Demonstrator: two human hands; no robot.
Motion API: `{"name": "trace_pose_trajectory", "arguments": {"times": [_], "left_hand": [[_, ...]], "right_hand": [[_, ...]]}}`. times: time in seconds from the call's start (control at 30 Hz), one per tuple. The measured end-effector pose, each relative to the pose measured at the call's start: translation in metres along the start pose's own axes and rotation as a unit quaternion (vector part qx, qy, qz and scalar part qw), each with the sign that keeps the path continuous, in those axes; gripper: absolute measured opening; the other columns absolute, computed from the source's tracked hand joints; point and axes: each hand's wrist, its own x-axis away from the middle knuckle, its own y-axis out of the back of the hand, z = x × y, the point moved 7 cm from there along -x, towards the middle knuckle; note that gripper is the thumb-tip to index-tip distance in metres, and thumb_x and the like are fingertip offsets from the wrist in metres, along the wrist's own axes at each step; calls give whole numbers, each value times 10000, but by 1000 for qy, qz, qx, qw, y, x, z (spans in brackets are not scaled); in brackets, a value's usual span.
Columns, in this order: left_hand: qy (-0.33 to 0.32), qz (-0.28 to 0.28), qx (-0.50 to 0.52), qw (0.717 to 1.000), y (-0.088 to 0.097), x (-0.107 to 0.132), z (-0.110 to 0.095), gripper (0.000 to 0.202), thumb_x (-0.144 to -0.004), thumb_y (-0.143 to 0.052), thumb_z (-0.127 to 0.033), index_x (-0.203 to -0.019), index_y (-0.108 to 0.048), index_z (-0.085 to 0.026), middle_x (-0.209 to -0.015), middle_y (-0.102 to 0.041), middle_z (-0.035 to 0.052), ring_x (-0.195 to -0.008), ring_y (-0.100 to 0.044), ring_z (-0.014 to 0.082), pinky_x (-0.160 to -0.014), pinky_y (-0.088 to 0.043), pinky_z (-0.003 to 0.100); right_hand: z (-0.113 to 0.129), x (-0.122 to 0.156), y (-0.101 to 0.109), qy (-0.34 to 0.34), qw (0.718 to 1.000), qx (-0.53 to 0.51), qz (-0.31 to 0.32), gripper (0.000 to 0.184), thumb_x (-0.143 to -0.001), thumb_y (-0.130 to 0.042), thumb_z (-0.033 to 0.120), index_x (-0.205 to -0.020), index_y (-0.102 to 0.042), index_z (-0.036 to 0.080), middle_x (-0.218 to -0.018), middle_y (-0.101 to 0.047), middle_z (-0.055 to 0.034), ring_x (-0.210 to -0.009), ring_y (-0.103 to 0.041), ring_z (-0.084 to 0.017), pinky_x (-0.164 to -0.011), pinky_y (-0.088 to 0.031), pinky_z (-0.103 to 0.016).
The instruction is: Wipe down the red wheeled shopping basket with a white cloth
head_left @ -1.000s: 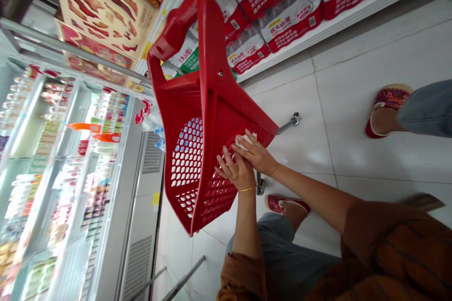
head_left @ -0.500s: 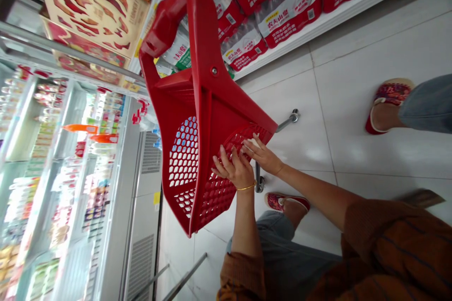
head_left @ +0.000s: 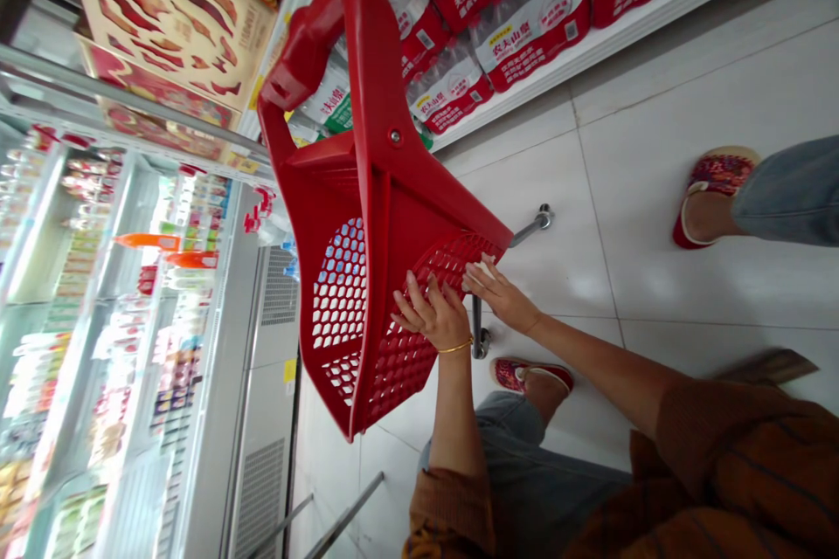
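The left hand (head_left: 433,314), a thin gold bangle (head_left: 455,346) at its wrist, was open, with its fingers (head_left: 419,290) spread wide against the perforated base of a red plastic shopping basket (head_left: 410,210). The right hand (head_left: 502,297) lay just beside it, also open, its fingertips (head_left: 477,272) stretched flat onto the basket's mesh near the edge. Neither hand was visibly closed around anything, though I could not tell whether any finger hooked into the holes. The basket was tilted in the air directly beyond the hands, its perforated side wall (head_left: 339,288) to their left and its handle (head_left: 308,39) reaching well past them. A metal post (head_left: 478,332) stood just beyond the right hand, and a chrome rod end (head_left: 543,216) lay farther out. Below the hands were brown striped sleeves (head_left: 721,472), denim legs (head_left: 517,428) and red patterned slippers (head_left: 530,374) on white floor tiles (head_left: 655,279). Beyond the basket stood shelves of shrink-wrapped bottled water (head_left: 530,17), and to the left of the hands ran a lit refrigerated display case (head_left: 131,297).
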Motion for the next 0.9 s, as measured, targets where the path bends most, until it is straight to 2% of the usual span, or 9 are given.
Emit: {"name": "trace_pose_trajectory", "arguments": {"times": [0.13,0.23,0.47,0.63,0.8,0.9], "left_hand": [[21,-5,9,1000,-1,2,2,299,-900,-508,-392,-1035,-678,-186,-1407,-468,172,-1433,-158,323,-1132,13,635],[16,-18,5,1000,1,3,0,287,-906,-500,-389,-1018,-684,-199,-1404,-477,156,-1434,-161,315,-1137,14,627],[33,-9,13,999,4,-1,-2,301,-905,-503,-422,-1016,-682,-209,-1403,-481,146,-1432,-165,317,-1137,-2,630],[36,-1,21,999,2,-1,-1,317,-903,-501,-439,-1017,-685,-208,-1397,-488,150,-1430,-171,319,-1132,21,634],[-30,19,-9,999,15,-8,0,268,-887,-549,-393,-1076,-684,-259,-1382,-517,97,-1425,-193,313,-1142,-31,616],[-108,83,0,991,29,-15,-7,287,-903,-524,-317,-1165,-641,-314,-1390,-514,35,-1430,-194,270,-1164,-44,563]], "right_hand": [[19,-38,7,42,999,8,-31,623,-951,-356,68,-1498,-113,238,-1515,-330,-80,-1448,-62,-251,-1147,-280,-566],[21,-51,4,61,997,19,-39,595,-958,-386,105,-1495,-157,223,-1490,-374,-89,-1446,-70,-251,-1153,-264,-561],[8,-37,-9,58,998,22,-17,587,-941,-386,56,-1480,-204,203,-1471,-396,-118,-1438,-137,-250,-1127,-223,-629],[7,-33,-6,57,998,29,-18,614,-938,-355,34,-1491,-157,214,-1472,-398,-106,-1438,-103,-259,-1124,-259,-623],[4,-27,1,41,999,15,-7,647,-936,-315,13,-1497,-58,207,-1486,-372,-112,-1438,-123,-230,-1137,-277,-581],[3,-27,3,23,1000,-3,9,650,-931,-282,-6,-1495,-64,233,-1506,-338,-99,-1435,-152,-220,-1144,-269,-572]]}}
